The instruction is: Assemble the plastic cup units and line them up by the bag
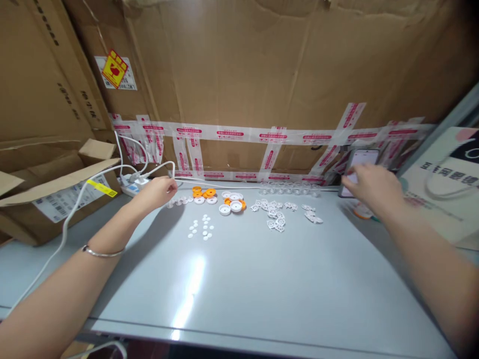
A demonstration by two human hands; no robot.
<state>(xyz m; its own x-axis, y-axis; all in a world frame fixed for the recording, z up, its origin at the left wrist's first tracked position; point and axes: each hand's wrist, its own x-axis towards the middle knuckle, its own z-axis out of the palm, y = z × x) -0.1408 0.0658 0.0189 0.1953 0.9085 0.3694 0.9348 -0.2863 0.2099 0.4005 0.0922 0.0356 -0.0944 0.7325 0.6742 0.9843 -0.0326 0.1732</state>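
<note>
At the left, my left hand [159,192] is closed above the back of the grey table [262,289], beside small clear pieces [181,201]; what its fingertips hold, if anything, is too small to name. On the right, my right hand [370,184], slightly blurred, is in front of an upright phone [362,159] with a lit screen; its fingers are bent, and their contents cannot be made out. Between the hands lie orange rings [209,192], white round cups [236,206], small white discs [205,227], white openwork pieces [276,219] and a row of clear round pieces [290,188].
An open cardboard box [71,184] stands at the left, near white cables [67,219] and a power strip [129,185]. Large taped cardboard [239,75] rises behind the table. A printed white box [445,184] is at the right. An orange-and-white round item [362,211] lies under my right wrist.
</note>
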